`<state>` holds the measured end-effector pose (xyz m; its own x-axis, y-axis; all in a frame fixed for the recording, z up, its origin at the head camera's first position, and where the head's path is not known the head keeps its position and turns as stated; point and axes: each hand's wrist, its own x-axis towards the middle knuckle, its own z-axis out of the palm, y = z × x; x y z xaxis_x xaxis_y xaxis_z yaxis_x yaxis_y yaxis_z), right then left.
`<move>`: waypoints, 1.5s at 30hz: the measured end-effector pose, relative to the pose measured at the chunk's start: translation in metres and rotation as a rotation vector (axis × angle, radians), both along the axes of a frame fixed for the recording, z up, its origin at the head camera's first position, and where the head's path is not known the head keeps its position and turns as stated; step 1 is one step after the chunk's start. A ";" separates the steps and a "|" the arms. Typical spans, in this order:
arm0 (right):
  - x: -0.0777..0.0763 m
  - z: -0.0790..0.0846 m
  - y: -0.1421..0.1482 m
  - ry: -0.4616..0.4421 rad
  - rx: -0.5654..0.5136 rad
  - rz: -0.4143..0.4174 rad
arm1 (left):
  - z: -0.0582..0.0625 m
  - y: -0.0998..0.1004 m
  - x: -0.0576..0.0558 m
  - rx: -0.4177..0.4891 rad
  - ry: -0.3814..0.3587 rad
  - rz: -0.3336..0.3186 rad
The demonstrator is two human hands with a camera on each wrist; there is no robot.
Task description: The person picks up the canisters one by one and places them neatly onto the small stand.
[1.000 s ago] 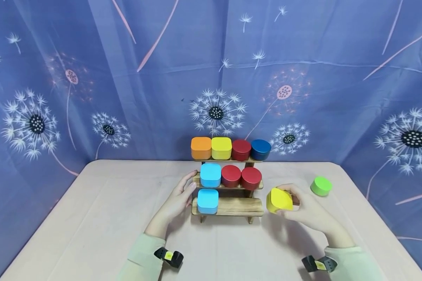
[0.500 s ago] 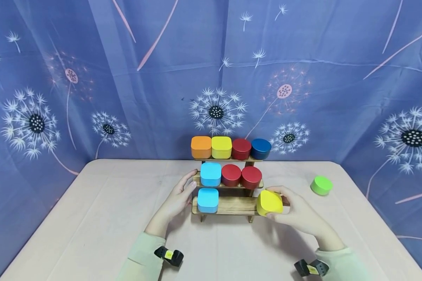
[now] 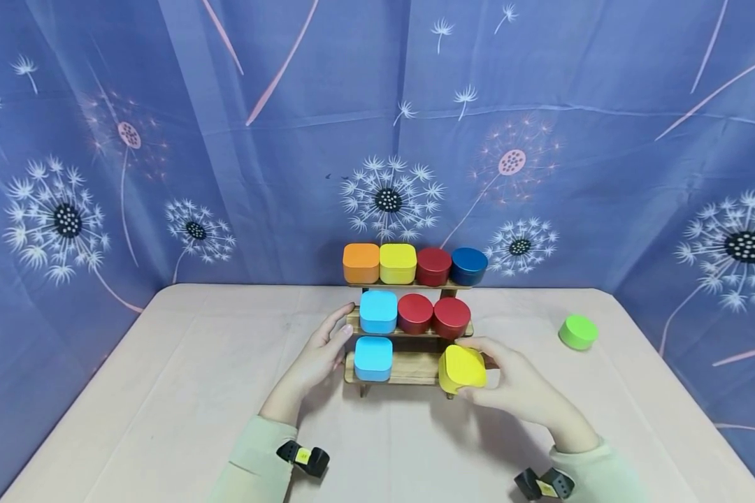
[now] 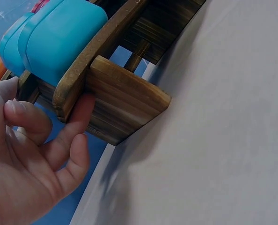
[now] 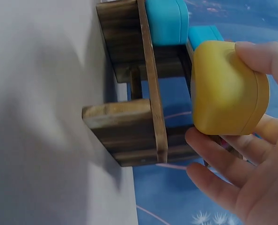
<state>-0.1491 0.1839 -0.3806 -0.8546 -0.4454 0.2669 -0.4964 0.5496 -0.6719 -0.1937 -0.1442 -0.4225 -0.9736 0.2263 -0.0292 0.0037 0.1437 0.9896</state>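
A three-tier wooden stand (image 3: 414, 367) is in front of me. My right hand (image 3: 516, 381) grips a rounded-square yellow tin (image 3: 462, 369) between thumb and fingers, over the right end of the bottom tier. In the right wrist view the yellow tin (image 5: 223, 91) looks tilted, with a gap between it and the board. My left hand (image 3: 316, 353) touches the stand's left side. In the left wrist view its fingers are loosely bent, one against the wood under the bottom board. A light-blue tin (image 3: 373, 359) sits at the bottom tier's left end.
On the middle tier are a light-blue tin (image 3: 378, 311) and two round red tins (image 3: 415, 313). The top tier bears orange (image 3: 361, 263), yellow (image 3: 398, 263), dark red (image 3: 433, 266) and dark blue (image 3: 469, 266) tins. A round green tin (image 3: 579, 332) lies on the table (image 3: 163, 391) at right.
My right hand has carried the yellow tin leftward, from beside the stand to over the bottom tier's right end. My left hand has stayed at the stand's left side.
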 end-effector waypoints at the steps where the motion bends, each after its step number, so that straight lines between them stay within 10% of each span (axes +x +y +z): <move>1: 0.000 0.000 -0.001 0.001 0.008 0.002 | 0.000 0.000 0.000 -0.001 0.005 0.000; 16: 0.002 -0.004 -0.028 0.034 0.053 0.043 | 0.026 0.003 0.012 0.000 -0.037 -0.024; 45: 0.009 -0.004 -0.044 0.271 0.209 -0.006 | 0.028 0.003 0.014 0.011 -0.026 -0.028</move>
<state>-0.1404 0.1402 -0.3843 -0.7683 -0.5092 0.3879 -0.6373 0.6652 -0.3890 -0.1799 -0.1409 -0.3947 -0.9658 0.2540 -0.0519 -0.0182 0.1334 0.9909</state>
